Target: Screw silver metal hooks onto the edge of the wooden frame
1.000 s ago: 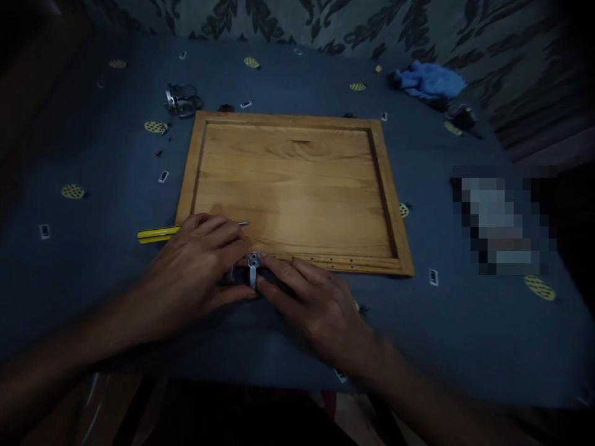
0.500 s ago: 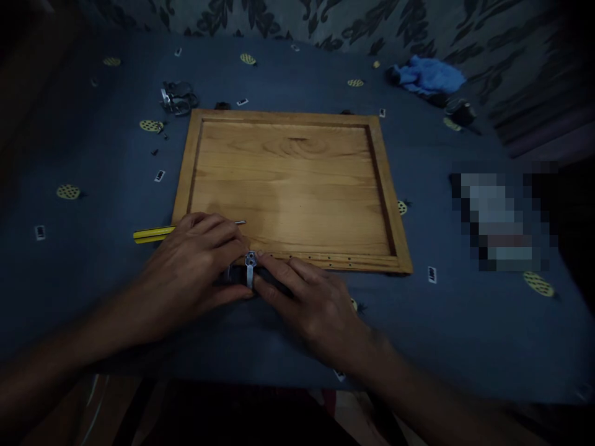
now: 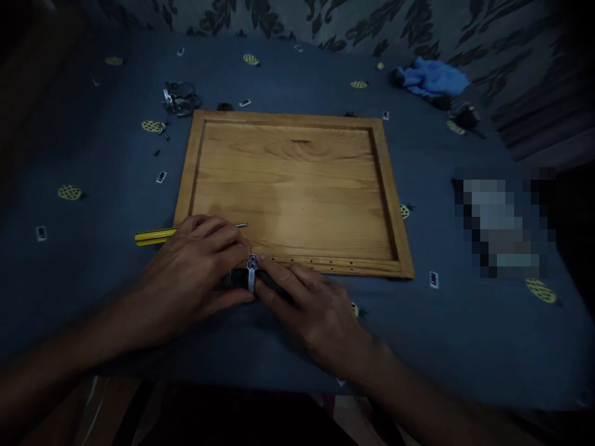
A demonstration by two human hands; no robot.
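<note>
A small metal bracket (image 3: 251,266) with holes rests at the near edge of a shallow framed wooden panel (image 3: 288,179). A black part, perhaps a handle or strap, joins the bracket and is mostly hidden under my hands. My left hand (image 3: 198,263) closes on the bracket from the left, thumb below and fingers above. From the right, my right hand (image 3: 313,303) pinches the black part, its index fingertip beside the bracket. A screwdriver with a yellow handle (image 3: 155,236) passes beneath my left hand, its tip showing over the panel. Small holes line the near rail.
Metal clasps (image 3: 180,99) lie beyond the panel's far left corner, with small screws (image 3: 157,152) nearer. A blue cloth (image 3: 434,77) and a dark object (image 3: 463,116) are at the far right. A pixelated item (image 3: 499,223) lies right. The patterned cloth (image 3: 93,279) covers the table.
The whole view has shifted slightly, so everything appears a little lower and farther right. Both hands keep the same hold at the bracket, with no clear movement against the panel.
</note>
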